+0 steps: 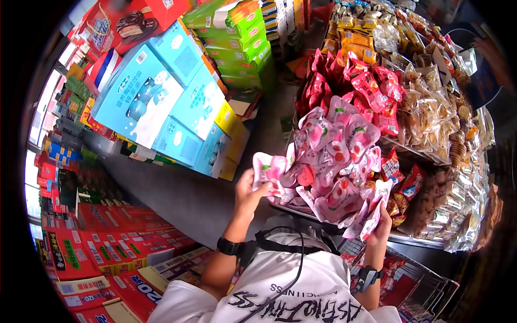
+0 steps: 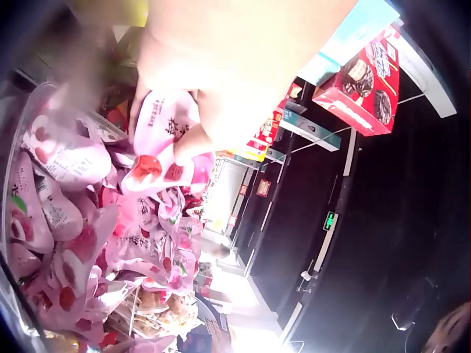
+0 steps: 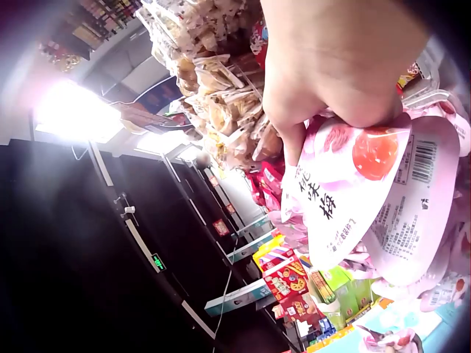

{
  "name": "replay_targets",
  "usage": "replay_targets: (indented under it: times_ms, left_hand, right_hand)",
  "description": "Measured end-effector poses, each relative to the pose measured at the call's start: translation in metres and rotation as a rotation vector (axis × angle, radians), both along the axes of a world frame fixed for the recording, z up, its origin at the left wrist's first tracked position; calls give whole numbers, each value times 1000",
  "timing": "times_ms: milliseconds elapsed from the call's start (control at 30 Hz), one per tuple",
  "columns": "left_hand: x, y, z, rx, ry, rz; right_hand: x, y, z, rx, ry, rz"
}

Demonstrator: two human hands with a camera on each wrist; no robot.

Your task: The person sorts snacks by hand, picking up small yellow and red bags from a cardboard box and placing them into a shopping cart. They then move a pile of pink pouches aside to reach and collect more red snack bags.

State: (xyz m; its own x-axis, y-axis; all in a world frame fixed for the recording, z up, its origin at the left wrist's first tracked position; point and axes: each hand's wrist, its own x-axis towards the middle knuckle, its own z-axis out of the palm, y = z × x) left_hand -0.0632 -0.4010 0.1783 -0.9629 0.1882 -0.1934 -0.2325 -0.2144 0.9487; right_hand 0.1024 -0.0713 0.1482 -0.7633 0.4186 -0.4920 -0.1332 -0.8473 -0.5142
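Pink snack packets with fruit pictures lie in a heaped pile [image 1: 336, 153] at the near end of the display. At its left edge my left hand [image 1: 247, 198] pinches one pink packet [image 1: 267, 168] between thumb and fingers; the left wrist view shows this packet [image 2: 158, 121] upright below the hand. On the pile's right side, my right hand [image 1: 381, 226] grips a pink packet [image 1: 371, 218] by its edge. Seen from the right wrist, that packet [image 3: 349, 191] hangs from the fingers, with another pink packet [image 3: 416, 213] turned back side out close behind it.
Red packets [image 1: 377, 89] lie behind the pile, and clear-wrapped snacks [image 1: 425, 102] fill the right side. Light blue cartons [image 1: 140, 94] are stacked left across a grey floor [image 1: 161, 188]. A wire cart [image 1: 425, 285] stands at lower right.
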Motion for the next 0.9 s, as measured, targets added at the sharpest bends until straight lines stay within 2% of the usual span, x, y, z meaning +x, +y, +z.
replay_targets:
  times_ms: [67,100,233,333,500,600,633,733,900]
  left_hand:
    - [-16,-7,-25,-134,161,149]
    - [-26,-16,-49,-327,275,172]
    - [-37,-13,-57,-389,206,85]
    - [-39,-6,-68,-596,364,125]
    - [-32,9,-75,-484,338,136]
    - [-27,8,-91,-626,305,66]
    - [-25,12,-94,-505,250,100]
    - [-18,16,-92,-635,403,153]
    - [-11,23,-86,-634,380,177]
  right_hand:
    - [3,-2,11,27,42,-35]
    - [6,-2,10,45,13,-86]
    - [26,10,-10,49,-9,-140]
    - [31,2,0,65,-25,-157]
    - [35,-2,1,36,-67,-191]
    - [33,-7,6,31,-78,-176]
    - [33,-8,5,35,-81,-173]
    - [29,-9,4,41,-83,-184]
    - [21,-10,-1,83,-86,-154]
